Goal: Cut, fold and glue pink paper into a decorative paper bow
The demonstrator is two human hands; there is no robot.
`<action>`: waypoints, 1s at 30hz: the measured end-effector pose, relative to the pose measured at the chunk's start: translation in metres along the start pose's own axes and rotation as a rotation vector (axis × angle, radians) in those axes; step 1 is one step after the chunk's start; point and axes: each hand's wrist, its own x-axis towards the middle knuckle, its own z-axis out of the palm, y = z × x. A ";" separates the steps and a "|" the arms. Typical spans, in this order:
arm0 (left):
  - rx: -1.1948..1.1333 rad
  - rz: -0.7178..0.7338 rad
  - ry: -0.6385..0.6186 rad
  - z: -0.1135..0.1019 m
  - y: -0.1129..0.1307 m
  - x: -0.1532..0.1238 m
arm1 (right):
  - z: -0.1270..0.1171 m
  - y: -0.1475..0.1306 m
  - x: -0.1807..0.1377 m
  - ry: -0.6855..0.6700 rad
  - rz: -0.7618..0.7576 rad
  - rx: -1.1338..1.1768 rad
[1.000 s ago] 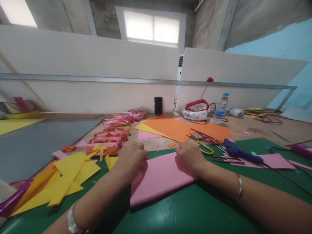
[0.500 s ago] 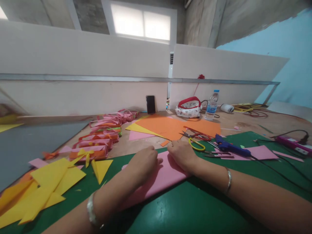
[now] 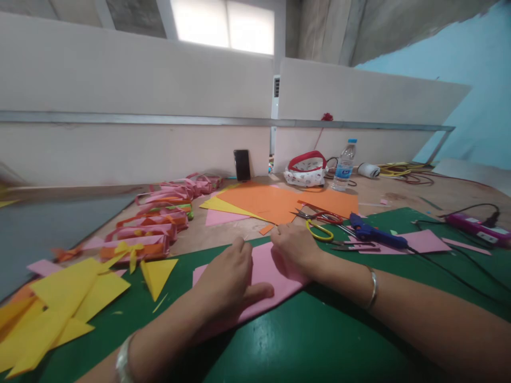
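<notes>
A folded pink sheet (image 3: 261, 266), paper or thin foam, lies on the green mat in front of me. My left hand (image 3: 230, 279) rests on its left part, with fingers bent together at the far edge and the thumb stretched across the top; the fingertips are hidden. At the far right part, my right hand (image 3: 295, 247) has its fingers curled down on the sheet's edge. Close beyond that hand lie yellow-handled scissors (image 3: 319, 231) and red-handled scissors (image 3: 329, 217). To their right is a blue glue gun (image 3: 377, 234) on pink scraps.
Yellow pieces (image 3: 67, 298) lie at left, beside a row of pink and orange folded items (image 3: 139, 234). Orange sheets (image 3: 259, 199) lie ahead. Farther back stand a phone (image 3: 241, 165), a pouch (image 3: 305, 173) and a water bottle (image 3: 344, 167). A purple power strip (image 3: 477, 229) is at right.
My left thumb has stretched out to the right across the pink sheet, and the left hand has shifted slightly left. My right hand stays at the far edge. The view has tilted down slightly.
</notes>
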 end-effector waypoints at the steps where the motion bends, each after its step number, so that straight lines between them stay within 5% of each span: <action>1: -0.006 0.009 -0.012 0.000 0.001 -0.002 | 0.001 0.000 0.001 -0.001 0.002 -0.004; 17: -0.037 0.036 -0.211 -0.003 -0.010 -0.018 | 0.004 0.006 0.004 -0.030 0.020 0.008; 22: -0.087 -0.002 -0.189 -0.004 -0.009 -0.015 | -0.016 0.020 0.007 0.066 0.046 0.062; 25: -0.096 -0.001 -0.189 -0.006 -0.006 -0.015 | -0.029 0.017 0.006 0.063 -0.236 0.317; 28: -0.095 0.014 -0.181 -0.009 -0.005 -0.015 | -0.029 0.004 0.004 -0.202 -0.570 0.527; 30: -0.091 0.012 -0.184 -0.009 -0.005 -0.014 | -0.025 -0.003 0.003 -0.339 -0.650 0.544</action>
